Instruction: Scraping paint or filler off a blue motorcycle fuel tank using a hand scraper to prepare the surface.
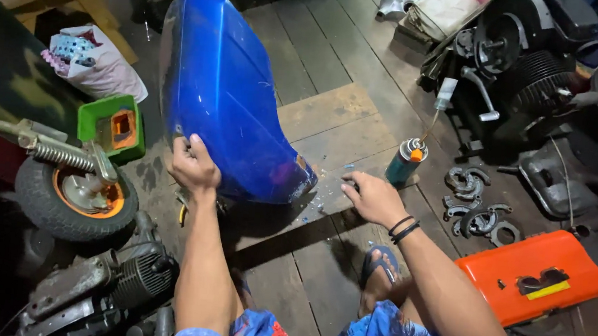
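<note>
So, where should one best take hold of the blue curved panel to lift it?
Probably by the long side edges of the blue panel, one hand from each side: it stands on its chipped end. The left hand already grips its lower left edge; the right hand is beside it on the floor.

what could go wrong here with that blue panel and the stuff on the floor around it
1. The blue panel stands on edge, steadied only by the left hand; it could tip or slide.
2. The right hand reaches across the plank floor near the small gas canister, which could be knocked over.
3. Metal parts lie close to the sandalled foot, a possible trip or stubbing hazard.
</note>
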